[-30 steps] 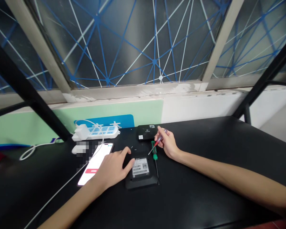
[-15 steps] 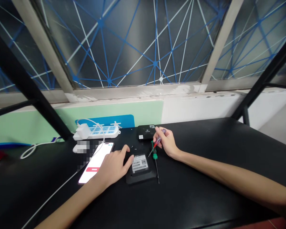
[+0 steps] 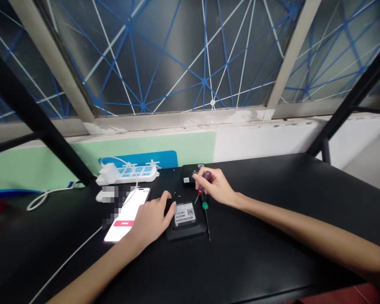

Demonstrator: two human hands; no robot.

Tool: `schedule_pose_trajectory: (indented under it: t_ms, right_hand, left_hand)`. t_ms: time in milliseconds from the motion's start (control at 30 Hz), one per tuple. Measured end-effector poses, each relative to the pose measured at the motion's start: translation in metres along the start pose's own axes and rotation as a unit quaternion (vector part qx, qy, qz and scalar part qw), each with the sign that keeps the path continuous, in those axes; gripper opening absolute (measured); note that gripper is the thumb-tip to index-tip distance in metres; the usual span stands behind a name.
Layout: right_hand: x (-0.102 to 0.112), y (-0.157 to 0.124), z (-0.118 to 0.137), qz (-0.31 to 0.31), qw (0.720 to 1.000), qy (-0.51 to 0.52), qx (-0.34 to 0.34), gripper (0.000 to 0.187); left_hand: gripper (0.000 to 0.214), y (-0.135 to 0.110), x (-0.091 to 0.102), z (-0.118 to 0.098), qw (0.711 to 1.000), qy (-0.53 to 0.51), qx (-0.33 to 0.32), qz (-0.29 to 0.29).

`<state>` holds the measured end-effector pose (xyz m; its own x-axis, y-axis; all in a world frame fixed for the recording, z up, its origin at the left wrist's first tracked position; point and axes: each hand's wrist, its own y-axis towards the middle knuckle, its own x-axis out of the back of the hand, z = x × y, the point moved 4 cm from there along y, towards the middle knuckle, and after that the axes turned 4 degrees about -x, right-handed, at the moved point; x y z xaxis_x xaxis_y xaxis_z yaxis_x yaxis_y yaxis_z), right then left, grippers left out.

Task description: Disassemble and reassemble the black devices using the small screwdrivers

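A small black box (image 3: 186, 221) with a white label lies bottom-up on the black table (image 3: 256, 236). My left hand (image 3: 153, 219) rests on its left edge, fingers spread, holding it down. My right hand (image 3: 214, 185) is closed on a red-handled screwdriver (image 3: 200, 190), tip pointing down-left just above the box's far right corner. A green-handled screwdriver (image 3: 205, 213) lies on the table along the box's right side. A second black box (image 3: 190, 173) sits behind my right hand.
A lit phone (image 3: 126, 213) with a white cable lies left of my left hand. A white power strip (image 3: 129, 174) with a charger sits at the back against the green wall panel. Tiny screws (image 3: 176, 194) lie behind the box. Black frame bars slant at both sides.
My right hand has moved left and slightly back with the red screwdriver, bringing its tip nearer the box's far corner. My left hand stays on the box.
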<state>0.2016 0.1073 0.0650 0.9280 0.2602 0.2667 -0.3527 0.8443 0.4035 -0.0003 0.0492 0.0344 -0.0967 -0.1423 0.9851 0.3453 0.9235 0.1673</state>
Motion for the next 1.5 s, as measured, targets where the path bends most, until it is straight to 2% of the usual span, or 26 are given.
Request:
schedule_pose_trajectory:
  t_ms: [133, 233, 367, 667, 933, 1133, 1267, 1500]
  right_hand:
    - [-0.004, -0.002, 0.005, 0.044, 0.998, -0.037, 0.010, 0.028]
    - [-0.008, -0.004, 0.001, 0.071, 0.997, -0.011, -0.003, 0.027]
    - [-0.009, -0.005, -0.004, 0.078, 0.996, 0.041, -0.027, 0.032]
    - [-0.012, -0.019, 0.005, 0.119, 0.988, 0.071, -0.069, 0.026]
    - [-0.019, -0.027, -0.020, 0.068, 0.995, 0.043, -0.061, 0.032]
    - [-0.015, -0.031, -0.019, 0.039, 0.998, -0.039, -0.034, 0.030]
    - [-0.012, -0.032, -0.018, 0.017, 0.995, -0.100, 0.017, 0.023]
    - [-0.011, -0.034, -0.018, 0.012, 0.995, -0.089, 0.045, 0.008]
  left_hand:
    - [0.024, 0.001, 0.001, -0.002, 1.000, 0.007, 0.003, -0.002]
    - [0.025, 0.001, 0.002, -0.002, 1.000, 0.009, 0.010, -0.001]
    - [0.027, 0.000, 0.003, -0.001, 1.000, 0.007, 0.011, 0.001]
    - [0.031, -0.001, 0.002, -0.001, 1.000, 0.012, 0.007, 0.011]
    - [0.032, -0.003, 0.004, -0.001, 1.000, 0.010, 0.007, 0.009]
    - [0.031, -0.001, 0.003, 0.000, 1.000, 0.007, 0.008, 0.012]
    - [0.031, 0.000, 0.003, 0.000, 1.000, 0.003, 0.008, 0.013]
    - [0.032, -0.001, 0.003, -0.001, 1.000, -0.005, 0.008, 0.020]
